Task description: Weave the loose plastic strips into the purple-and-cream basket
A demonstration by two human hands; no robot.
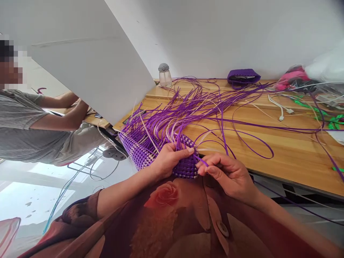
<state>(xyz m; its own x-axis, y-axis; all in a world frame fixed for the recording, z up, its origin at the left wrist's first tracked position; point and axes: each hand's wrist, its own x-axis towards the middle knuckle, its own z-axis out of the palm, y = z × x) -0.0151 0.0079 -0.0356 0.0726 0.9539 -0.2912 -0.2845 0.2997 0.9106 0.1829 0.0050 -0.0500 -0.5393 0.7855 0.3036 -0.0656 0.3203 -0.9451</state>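
Note:
A purple and cream woven basket (139, 152) leans between my body and the table edge, its long loose strips (166, 114) fanning out over the table. My left hand (172, 157) is closed on the basket's near corner, thumb pressed on the weave by the rim. Just right of it, my right hand (228, 175) pinches a purple plastic strip (201, 160) between thumb and fingers. That strip runs from the pinch to the woven corner beside my left thumb. The fingers of my left hand are partly hidden behind the weave and strips.
On the wooden table (295, 143) stand a clear bottle (165, 76) and a purple woven pouch (243, 77). White cables (281, 111), plastic bags (329, 84) and green strips (335, 122) lie to the right. Beyond a white partition (88, 46), another person (34, 122) sits at the left.

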